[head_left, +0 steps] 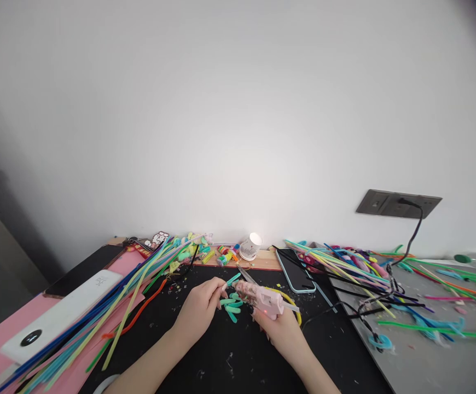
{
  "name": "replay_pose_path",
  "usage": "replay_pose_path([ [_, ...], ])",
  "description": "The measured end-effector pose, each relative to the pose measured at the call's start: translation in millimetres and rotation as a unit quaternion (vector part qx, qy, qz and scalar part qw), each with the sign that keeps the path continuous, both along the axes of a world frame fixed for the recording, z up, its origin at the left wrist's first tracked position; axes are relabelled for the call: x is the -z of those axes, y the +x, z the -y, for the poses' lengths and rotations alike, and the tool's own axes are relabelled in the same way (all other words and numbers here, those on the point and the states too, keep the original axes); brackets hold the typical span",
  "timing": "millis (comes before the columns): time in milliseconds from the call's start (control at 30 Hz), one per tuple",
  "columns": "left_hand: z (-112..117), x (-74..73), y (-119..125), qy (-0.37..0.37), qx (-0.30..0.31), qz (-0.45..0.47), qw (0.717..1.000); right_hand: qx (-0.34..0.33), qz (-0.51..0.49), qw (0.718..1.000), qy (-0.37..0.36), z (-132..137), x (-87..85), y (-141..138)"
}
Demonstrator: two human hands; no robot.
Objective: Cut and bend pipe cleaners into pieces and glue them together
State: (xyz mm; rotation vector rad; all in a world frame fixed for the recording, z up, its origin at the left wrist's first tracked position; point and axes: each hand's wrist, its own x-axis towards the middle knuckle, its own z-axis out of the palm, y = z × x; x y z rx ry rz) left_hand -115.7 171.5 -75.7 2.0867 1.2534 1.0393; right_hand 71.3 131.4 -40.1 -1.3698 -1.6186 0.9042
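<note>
My left hand [200,302] pinches a short teal pipe cleaner piece [233,278] between thumb and fingertips. Wrapped around the handle of a pink glue gun [266,301], my right hand [286,332] holds it with the nozzle pointing left, close to that piece. Whether the nozzle touches it I cannot tell. Below the nozzle, several teal and mint green pipe cleaner pieces [232,311] lie on the black mat [230,361]. Partly hidden behind the glue gun are a pointed metal blade [245,273] and a yellow loop [294,302], which look like scissors.
A paper cup [250,246] stands by the wall. To its right lies a phone [296,272]. Long pipe cleaners [131,290] and a white power bank [63,312] are on the left. More pipe cleaners [353,265] and a black cord [413,241] from the wall socket [379,202] are on the right.
</note>
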Motion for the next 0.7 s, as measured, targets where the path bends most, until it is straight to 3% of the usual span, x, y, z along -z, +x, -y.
replay_pose_path([
  [367,1.0,-1.1,1.4,-0.002,0.005,0.001,1.0,-0.005,-0.005,0.999,-0.038,0.2,-0.5,1.2],
  [700,0.8,-1.8,1.8,0.004,0.001,0.004,1.0,-0.042,-0.043,0.998,0.005,0.4,-4.8,-0.5],
])
